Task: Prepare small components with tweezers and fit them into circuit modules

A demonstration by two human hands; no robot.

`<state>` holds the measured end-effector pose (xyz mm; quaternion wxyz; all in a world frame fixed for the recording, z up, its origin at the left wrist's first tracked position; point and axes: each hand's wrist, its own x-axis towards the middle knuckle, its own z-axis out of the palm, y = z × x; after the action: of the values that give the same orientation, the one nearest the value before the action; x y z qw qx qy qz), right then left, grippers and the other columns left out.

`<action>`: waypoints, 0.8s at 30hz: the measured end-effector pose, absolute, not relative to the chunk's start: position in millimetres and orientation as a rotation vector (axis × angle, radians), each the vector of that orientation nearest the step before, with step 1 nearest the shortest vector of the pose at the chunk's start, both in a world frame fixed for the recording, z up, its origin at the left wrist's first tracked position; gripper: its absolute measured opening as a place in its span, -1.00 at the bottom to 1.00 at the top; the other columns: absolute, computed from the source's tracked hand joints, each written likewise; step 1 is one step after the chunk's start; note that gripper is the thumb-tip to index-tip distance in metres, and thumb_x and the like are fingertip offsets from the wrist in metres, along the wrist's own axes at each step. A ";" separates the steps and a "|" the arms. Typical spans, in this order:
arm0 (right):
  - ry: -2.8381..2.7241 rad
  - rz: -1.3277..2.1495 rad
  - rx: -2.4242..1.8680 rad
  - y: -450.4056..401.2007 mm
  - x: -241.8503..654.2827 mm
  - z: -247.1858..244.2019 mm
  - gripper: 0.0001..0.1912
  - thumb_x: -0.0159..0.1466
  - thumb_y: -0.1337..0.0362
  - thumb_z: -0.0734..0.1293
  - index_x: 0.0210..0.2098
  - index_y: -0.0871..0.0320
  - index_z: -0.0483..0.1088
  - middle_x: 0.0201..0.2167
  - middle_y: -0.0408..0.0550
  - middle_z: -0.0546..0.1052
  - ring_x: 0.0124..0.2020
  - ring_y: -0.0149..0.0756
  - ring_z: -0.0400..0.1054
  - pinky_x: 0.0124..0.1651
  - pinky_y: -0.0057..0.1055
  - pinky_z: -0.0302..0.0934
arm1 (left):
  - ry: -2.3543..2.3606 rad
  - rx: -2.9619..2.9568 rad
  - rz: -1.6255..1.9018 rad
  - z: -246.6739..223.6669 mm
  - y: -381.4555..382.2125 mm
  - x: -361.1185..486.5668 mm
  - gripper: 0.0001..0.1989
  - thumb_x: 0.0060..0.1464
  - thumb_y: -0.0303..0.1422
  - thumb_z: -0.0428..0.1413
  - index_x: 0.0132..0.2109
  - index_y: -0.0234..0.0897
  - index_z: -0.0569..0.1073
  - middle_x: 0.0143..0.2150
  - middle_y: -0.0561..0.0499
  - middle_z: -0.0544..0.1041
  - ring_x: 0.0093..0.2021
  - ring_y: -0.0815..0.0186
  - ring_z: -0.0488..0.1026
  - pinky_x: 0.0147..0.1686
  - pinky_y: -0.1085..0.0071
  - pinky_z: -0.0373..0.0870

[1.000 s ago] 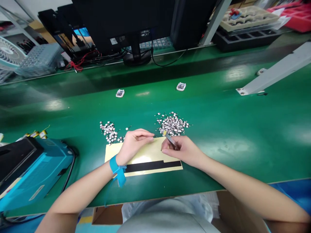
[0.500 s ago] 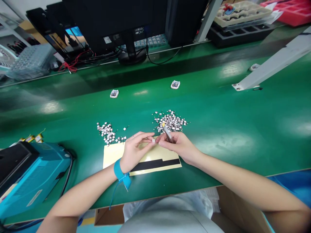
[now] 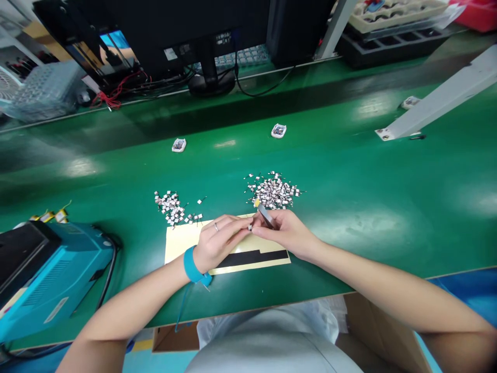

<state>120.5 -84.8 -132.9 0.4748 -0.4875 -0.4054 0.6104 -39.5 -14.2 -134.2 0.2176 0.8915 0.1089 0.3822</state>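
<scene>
My left hand (image 3: 219,241), with a ring and a teal wrist strap (image 3: 193,265), pinches a tiny white-and-dark square component (image 3: 250,227). Closed beside it, my right hand (image 3: 289,233) holds grey metal tweezers (image 3: 265,215), their yellow end pointing up and away from me. The right thumb and fingertips meet the left fingertips at the component, and its underside is hidden. Both hands are above a pale yellow sheet (image 3: 180,243) with a black strip (image 3: 252,258). Just beyond the hands is a large pile of similar components (image 3: 275,191); a smaller pile (image 3: 171,207) lies to the left.
A teal-and-black machine (image 3: 50,282) occupies the left side. Two small white-framed parts (image 3: 179,145) lie farther back on the green bench (image 3: 349,207). A monitor stand (image 3: 210,77) is behind them. A slanted metal post (image 3: 438,98) meets the bench on the right.
The left fingers have closed further over the small component and turned it, so less of its white face shows. My right hand has barely moved. The view has shifted slightly.
</scene>
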 end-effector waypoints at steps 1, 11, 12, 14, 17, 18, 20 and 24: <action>-0.993 1.487 -1.211 -84.6 120.1 -133.4 -0.83 0.02 0.24 0.36 -0.53 0.22 0.32 -0.55 -0.20 0.31 -0.51 -0.49 0.10 -0.44 -0.50 -0.06 | 0.298 2.477 1.048 -134.5 -14.7 -39.7 -0.71 -0.04 -0.57 0.11 -0.11 -0.36 0.35 -0.30 -0.05 0.49 -0.29 0.41 0.42 -0.31 0.50 0.42; -0.852 1.608 -1.206 -81.0 128.1 -134.3 -0.73 -0.11 0.22 0.45 -0.61 0.25 0.31 -0.54 -0.13 0.42 -0.45 -0.42 0.27 -0.32 -0.47 0.09 | 0.353 2.370 1.004 -137.6 -18.5 -38.7 -0.81 -0.02 -0.52 0.10 -0.19 -0.33 0.36 -0.37 -0.02 0.49 -0.35 0.41 0.42 -0.36 0.50 0.40; -0.877 1.622 -1.212 -81.1 129.0 -133.6 -0.74 -0.09 0.21 0.44 -0.58 0.25 0.32 -0.54 -0.12 0.41 -0.45 -0.43 0.26 -0.34 -0.47 0.09 | 0.366 2.359 0.994 -137.4 -19.5 -38.6 -0.84 -0.01 -0.50 0.10 -0.21 -0.32 0.36 -0.38 -0.02 0.49 -0.36 0.40 0.42 -0.36 0.50 0.40; -0.966 1.583 -1.278 -81.4 128.8 -132.5 -0.74 -0.05 0.18 0.41 -0.52 0.25 0.33 -0.57 -0.15 0.37 -0.51 -0.47 0.20 -0.42 -0.50 0.06 | 0.379 2.356 0.964 -137.7 -22.4 -38.4 -0.90 0.02 -0.48 0.07 -0.24 -0.32 0.37 -0.40 -0.02 0.48 -0.37 0.39 0.43 -0.37 0.50 0.39; -1.185 1.390 -1.440 -81.7 127.8 -134.4 -0.73 -0.03 0.16 0.39 -0.50 0.24 0.31 -0.68 -0.24 0.21 -0.63 -0.51 0.04 -0.58 -0.53 -0.08 | 0.390 2.404 0.872 -137.5 -25.3 -37.3 -0.90 0.09 -0.42 -0.01 -0.24 -0.32 0.37 -0.41 -0.03 0.48 -0.38 0.39 0.42 -0.36 0.49 0.38; -1.271 1.314 -1.485 -81.5 129.3 -136.1 -0.74 -0.01 0.15 0.37 -0.51 0.23 0.31 -0.72 -0.26 0.16 -0.66 -0.51 0.01 -0.60 -0.53 -0.10 | 0.389 2.427 0.822 -136.2 -24.4 -37.1 -0.87 0.10 -0.40 -0.03 -0.21 -0.32 0.37 -0.38 -0.05 0.48 -0.36 0.38 0.42 -0.34 0.49 0.38; -1.423 1.059 -1.586 -80.7 137.4 -140.0 -0.75 0.03 0.12 0.32 -0.50 0.20 0.32 -0.76 -0.27 0.11 -0.70 -0.50 -0.02 -0.64 -0.52 -0.10 | 0.401 2.477 0.727 -130.1 -18.0 -38.2 -0.79 0.11 -0.34 -0.04 -0.14 -0.33 0.35 -0.31 -0.08 0.49 -0.30 0.35 0.41 -0.28 0.46 0.37; -1.661 0.295 -1.756 -80.6 168.6 -144.2 -0.73 0.14 0.14 0.21 -0.23 0.15 0.34 -0.41 -0.07 0.42 -0.59 -0.40 0.23 -0.54 -0.45 0.13 | 0.657 2.570 0.612 -106.6 18.1 -50.7 -0.73 0.08 -0.29 -0.01 -0.09 -0.31 0.32 -0.21 -0.07 0.47 -0.19 0.29 0.39 -0.17 0.39 0.34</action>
<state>168.6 -80.6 -144.2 0.3457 -0.6767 -0.6401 0.1138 -50.7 18.1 -106.6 0.2084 0.9234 0.2360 0.2198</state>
